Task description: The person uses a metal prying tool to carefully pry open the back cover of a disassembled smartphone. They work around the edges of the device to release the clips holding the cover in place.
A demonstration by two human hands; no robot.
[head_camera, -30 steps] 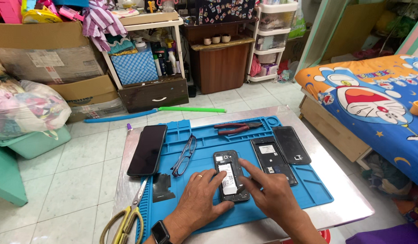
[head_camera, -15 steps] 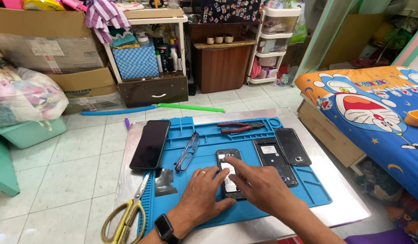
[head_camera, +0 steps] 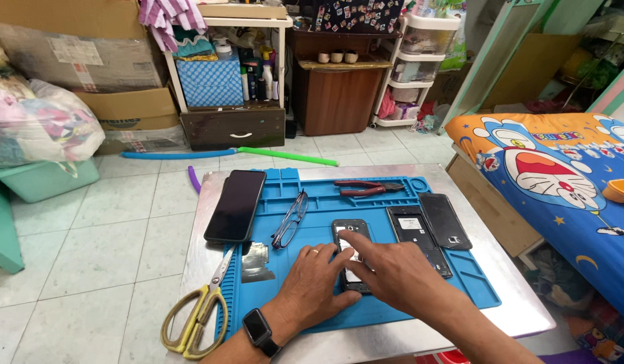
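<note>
While the opened phone (head_camera: 352,255) lay near the middle of the blue repair mat (head_camera: 366,202), both hands pressed on it: the left hand (head_camera: 319,280) flat along its left edge, the right hand (head_camera: 386,269) across its lower half, forefinger extended. Eyeglasses (head_camera: 290,219), red-handled pliers (head_camera: 366,189) and yellow scissors (head_camera: 197,313) lay nearby on the metal surface (head_camera: 514,303).

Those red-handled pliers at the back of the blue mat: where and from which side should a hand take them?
Probably by the red handles: grip the pliers around both handles near their left end, coming down from above. They lie flat along the blue mat, jaws pointing right toward its far corner, handles close together. Nothing lies against them; the eyeglasses are apart, nearer and to the left.
</note>
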